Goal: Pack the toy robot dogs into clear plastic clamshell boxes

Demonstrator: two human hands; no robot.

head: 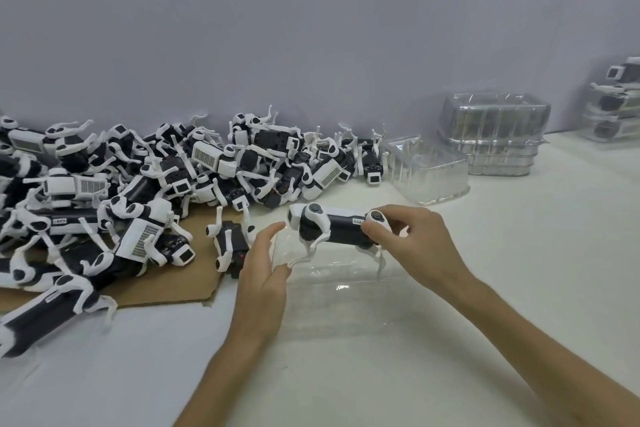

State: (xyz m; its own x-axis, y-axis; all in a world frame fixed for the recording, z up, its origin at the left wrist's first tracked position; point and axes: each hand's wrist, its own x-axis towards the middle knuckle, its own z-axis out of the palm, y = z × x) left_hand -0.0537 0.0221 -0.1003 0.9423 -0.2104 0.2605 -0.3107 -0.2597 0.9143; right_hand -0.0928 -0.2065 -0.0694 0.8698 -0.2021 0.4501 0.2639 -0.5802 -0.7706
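Dog pile (pixel 104 201) cut off at 9 o'clock edge. Packed box stack (pixel 613 104) clipped at 2 o'clock. Held dog (pixel 346 232) label unreadable, rear hidden under right grip (pixel 405 239). Open clamshell (pixel 346 288) outline barely traceable.

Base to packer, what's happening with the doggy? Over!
Right hand grips black-and-white toy robot dog over open clear plastic clamshell box. Left hand rests on box's edge. Nothing blocking.
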